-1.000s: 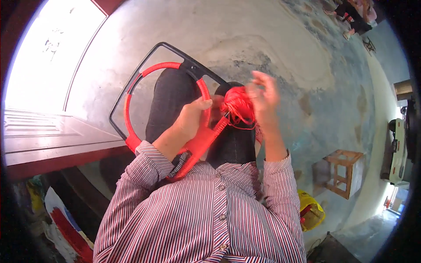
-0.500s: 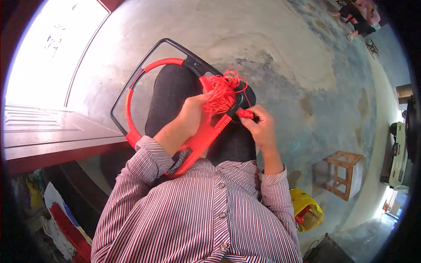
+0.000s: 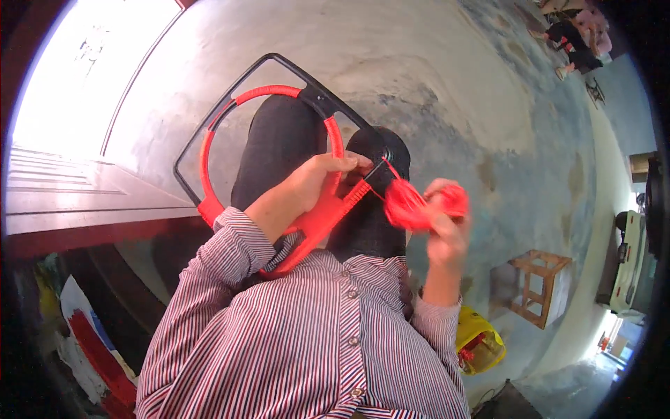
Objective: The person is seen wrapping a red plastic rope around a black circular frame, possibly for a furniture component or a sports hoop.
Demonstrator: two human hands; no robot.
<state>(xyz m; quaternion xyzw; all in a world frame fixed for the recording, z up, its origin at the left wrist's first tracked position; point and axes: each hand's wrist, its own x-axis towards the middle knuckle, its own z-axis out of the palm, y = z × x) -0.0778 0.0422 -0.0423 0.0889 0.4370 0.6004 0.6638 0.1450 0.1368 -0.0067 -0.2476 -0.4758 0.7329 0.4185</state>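
Across my lap lies a black frame [image 3: 319, 100] with a ring joined to an angular outer bar. Red cord wrapping [image 3: 322, 218] covers much of the ring and a broad section near my body. My left hand [image 3: 310, 183] is closed around the wrapped ring, its fingertips partly behind it. Just right of the frame, my right hand [image 3: 447, 234] grips a bundle of red cord [image 3: 408, 205], slightly blurred. A strand of it runs taut to the unwrapped black stretch of the frame by my left fingertips. How the fingers hold the frame's underside is hidden.
A wooden stool [image 3: 539, 286] lies on the concrete floor to my right. Nearer stands a yellow container [image 3: 481, 340] with red material inside. At my left is a panelled door [image 3: 77, 199]. Another person [image 3: 579, 42] sits far off at the upper right.
My right hand has moved right and now holds the cord bundle, which was piled over the frame by my left hand. My left hand has shifted slightly along the ring.
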